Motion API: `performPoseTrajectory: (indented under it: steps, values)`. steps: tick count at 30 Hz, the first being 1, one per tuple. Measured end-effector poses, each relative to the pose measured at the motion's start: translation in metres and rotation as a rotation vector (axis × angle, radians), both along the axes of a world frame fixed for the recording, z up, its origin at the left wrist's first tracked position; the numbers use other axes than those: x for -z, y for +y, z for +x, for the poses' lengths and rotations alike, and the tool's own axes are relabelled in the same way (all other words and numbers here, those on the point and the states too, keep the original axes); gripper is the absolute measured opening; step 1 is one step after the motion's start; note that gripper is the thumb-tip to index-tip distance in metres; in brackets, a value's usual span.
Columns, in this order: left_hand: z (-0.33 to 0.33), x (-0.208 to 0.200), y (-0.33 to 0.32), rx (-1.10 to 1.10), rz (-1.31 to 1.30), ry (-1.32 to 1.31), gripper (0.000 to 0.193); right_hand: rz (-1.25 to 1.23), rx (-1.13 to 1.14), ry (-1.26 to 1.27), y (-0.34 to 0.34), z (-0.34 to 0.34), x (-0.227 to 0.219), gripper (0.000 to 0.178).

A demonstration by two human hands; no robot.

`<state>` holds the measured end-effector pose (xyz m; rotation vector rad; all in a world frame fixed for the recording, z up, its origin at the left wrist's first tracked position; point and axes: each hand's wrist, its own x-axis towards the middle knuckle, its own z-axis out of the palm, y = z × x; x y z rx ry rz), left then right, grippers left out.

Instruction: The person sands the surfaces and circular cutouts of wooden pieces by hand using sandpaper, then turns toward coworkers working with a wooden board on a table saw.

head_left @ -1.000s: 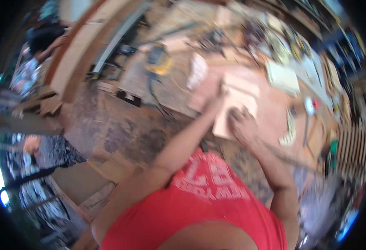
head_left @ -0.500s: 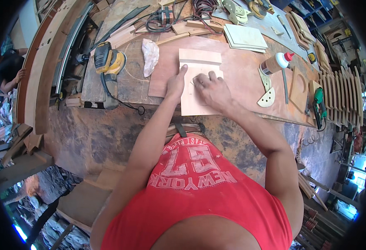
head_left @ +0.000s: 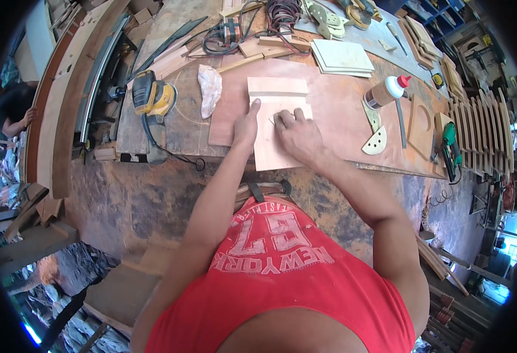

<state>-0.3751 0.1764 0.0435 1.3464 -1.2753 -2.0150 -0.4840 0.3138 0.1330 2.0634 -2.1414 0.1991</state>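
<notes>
A pale wooden board [head_left: 268, 154] with a raised strip across its far end lies on the workbench before me, its near end at the bench edge. My left hand [head_left: 246, 126] grips the board's left edge, thumb on top and fingers hidden beside or below it. Bent fingers of my right hand [head_left: 300, 136] press on the board's face. Between those fingertips and the wood shows the edge of a thin, pale piece [head_left: 272, 120] that looks like folded sandpaper; the hand covers most of it.
Left on the bench are a yellow-black sander [head_left: 154, 97] and a whitish cloth [head_left: 209, 91]. A red-capped glue bottle [head_left: 386, 93], perforated sanding discs [head_left: 374, 142] and a green power tool [head_left: 451, 144] lie right. Pale sheets [head_left: 342, 57] are stacked behind. Another person's hand [head_left: 29, 116] is far left.
The board sits slightly closer to me, and my right hand has shifted a little nearer along with it. My left hand keeps its hold on the edge.
</notes>
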Motion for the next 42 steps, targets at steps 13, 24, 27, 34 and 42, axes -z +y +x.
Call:
performPoseTrajectory:
  steps: [13, 24, 27, 34, 42]
  values:
    - [0.004, -0.035, 0.009, -0.038, -0.107, -0.137, 0.077, 0.120, 0.037, -0.038, -0.012, 0.025, -0.011, 0.021]
    - [0.002, -0.021, 0.001, -0.024, -0.012, -0.007, 0.075, 0.018, -0.138, -0.020, 0.009, 0.010, -0.010, 0.039]
    - [0.003, -0.015, -0.001, -0.002, 0.305, 0.329, 0.066, 0.163, -0.010, -0.137, 0.010, 0.007, -0.006, 0.047]
    - [0.058, -0.009, 0.042, 0.075, 0.501, 0.616, 0.054, 0.004, 0.151, -0.149, 0.007, 0.021, 0.008, 0.048]
    - [0.066, -0.062, 0.035, 0.048, 0.252, 0.847, 0.084, -0.001, 0.278, -0.327, 0.001, 0.024, -0.005, 0.059]
